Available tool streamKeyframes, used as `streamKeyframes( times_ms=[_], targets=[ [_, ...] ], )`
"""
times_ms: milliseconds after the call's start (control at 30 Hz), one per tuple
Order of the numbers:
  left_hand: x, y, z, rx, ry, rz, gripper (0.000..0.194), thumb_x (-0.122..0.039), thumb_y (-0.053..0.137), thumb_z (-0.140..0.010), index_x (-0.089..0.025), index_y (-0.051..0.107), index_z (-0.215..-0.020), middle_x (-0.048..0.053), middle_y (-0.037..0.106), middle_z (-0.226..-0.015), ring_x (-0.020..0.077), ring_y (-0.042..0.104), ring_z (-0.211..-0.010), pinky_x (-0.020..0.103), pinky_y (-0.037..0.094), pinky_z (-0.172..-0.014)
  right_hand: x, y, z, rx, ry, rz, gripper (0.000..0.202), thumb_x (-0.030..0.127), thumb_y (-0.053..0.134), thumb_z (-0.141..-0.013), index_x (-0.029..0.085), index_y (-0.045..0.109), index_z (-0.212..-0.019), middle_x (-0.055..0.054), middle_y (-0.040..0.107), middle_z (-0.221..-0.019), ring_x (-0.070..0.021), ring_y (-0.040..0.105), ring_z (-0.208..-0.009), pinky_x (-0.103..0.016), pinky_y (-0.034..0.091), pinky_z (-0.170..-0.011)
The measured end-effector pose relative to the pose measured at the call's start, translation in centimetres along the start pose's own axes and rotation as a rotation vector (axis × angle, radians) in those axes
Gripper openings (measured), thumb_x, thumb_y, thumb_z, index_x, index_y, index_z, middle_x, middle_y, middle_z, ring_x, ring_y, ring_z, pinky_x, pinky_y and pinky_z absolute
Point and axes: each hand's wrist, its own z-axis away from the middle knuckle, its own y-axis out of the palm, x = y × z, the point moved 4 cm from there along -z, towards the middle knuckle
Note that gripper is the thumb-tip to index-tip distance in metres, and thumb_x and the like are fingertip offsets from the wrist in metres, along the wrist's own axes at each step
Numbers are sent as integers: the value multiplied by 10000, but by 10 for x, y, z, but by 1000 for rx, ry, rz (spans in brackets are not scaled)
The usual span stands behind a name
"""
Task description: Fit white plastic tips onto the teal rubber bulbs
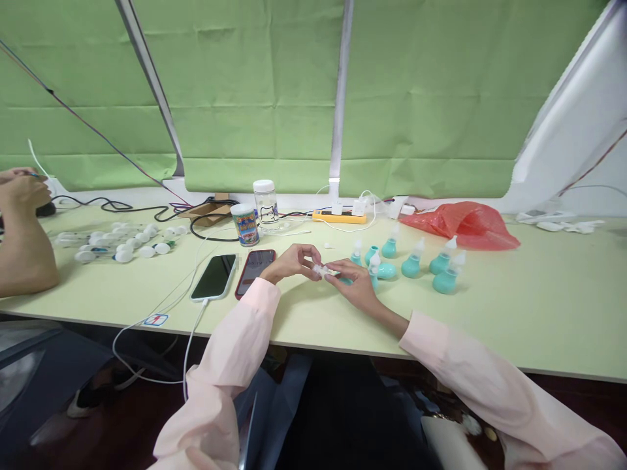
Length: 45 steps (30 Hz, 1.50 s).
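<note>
My left hand (295,262) and my right hand (356,283) meet over the table, fingertips closed on a small translucent white plastic piece (322,269). Its exact shape is partly hidden by the fingers. Close beside my right hand stand several teal squeeze bulbs with clear nozzle tips, among them a bulb (411,265) and another bulb (445,281). One teal bulb (386,271) lies on its side, and an open one (371,254) has no tip. A tiny white piece (327,245) rests on the table behind my fingers.
Left of my hands lie a red-edged phone (255,273) and a charging white phone (214,277). Behind them stand a printed canister (245,225) and a clear jar (266,203). A yellow power strip (337,217) and red plastic bag (463,225) lie farther back. Another person's arm (24,241) is at left.
</note>
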Motion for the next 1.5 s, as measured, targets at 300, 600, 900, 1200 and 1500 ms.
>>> streamKeyframes(
  times_ms=[300,600,900,1200,1500],
  targets=[
    [-1,2,-1,-87,31,58,393,-144,738,-430,-100,464,-708,14,577,-705,162,611,-639,302,502,-609,4,-1,1,7,-163,126,249,218,540,-723,230,584,-967,-48,579,-876,-152,549,-805,-296,523,-624],
    [-4,4,-1,-122,40,36,393,-178,742,-432,-97,464,-698,2,564,-678,156,610,-637,276,499,-603,4,-2,0,-2,-130,117,253,248,523,-732,225,566,-979,-49,569,-877,-141,549,-784,-261,538,-574],
    [-16,-9,3,-199,131,-200,338,-299,621,-624,-111,530,-890,87,593,-894,141,572,-740,282,464,-666,6,-7,0,-103,-157,202,256,259,520,-730,212,557,-979,-44,582,-824,-128,550,-668,-278,543,-571],
    [9,-33,-1,-600,-130,-1261,304,-202,389,-757,-157,545,-1014,99,557,-953,222,458,-927,368,376,-810,10,-7,-1,-88,-114,169,234,273,494,-743,214,532,-966,-33,550,-809,-124,530,-695,-251,538,-546],
    [19,-15,-4,-369,-246,-1488,398,-234,392,-778,-248,384,-1176,79,395,-1212,284,301,-1074,464,362,-784,6,-7,0,-82,-53,126,259,241,506,-725,191,502,-979,-34,547,-835,-112,535,-691,-229,517,-531]
  ],
)
